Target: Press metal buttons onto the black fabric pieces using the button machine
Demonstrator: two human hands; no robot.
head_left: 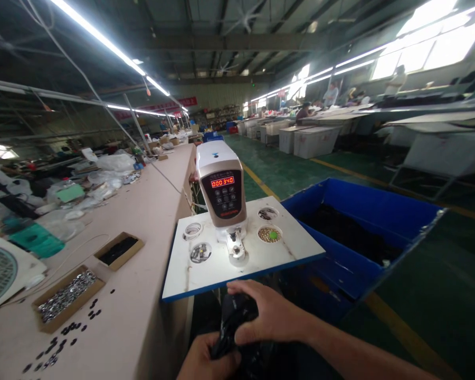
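Observation:
Below the front edge of a small white worktop (pixel 217 274), my left hand (pixel 211 359) is closed, thumb and fingers pinching a black, slightly shiny piece of cloth (pixel 237 309). My right hand (pixel 275 316) curls over the same cloth from the right, fingers on top and thumb beneath. The cloth's lower part is lost in shadow. Just beyond the hands stands a button-fastening machine (pixel 221 184) with a red lit display reading 000340. Its metal pressing head (pixel 235 248) is apart from the cloth.
Round cut-outs in the worktop hold small metal parts (pixel 200 253) and brass-coloured pieces (pixel 269 235). On the left bench (pixel 142 295) lie a cardboard box of metal fasteners (pixel 69 295), a box of black pieces (pixel 119 250) and loose black discs. A blue bin (pixel 380 211) with dark cloth stands right.

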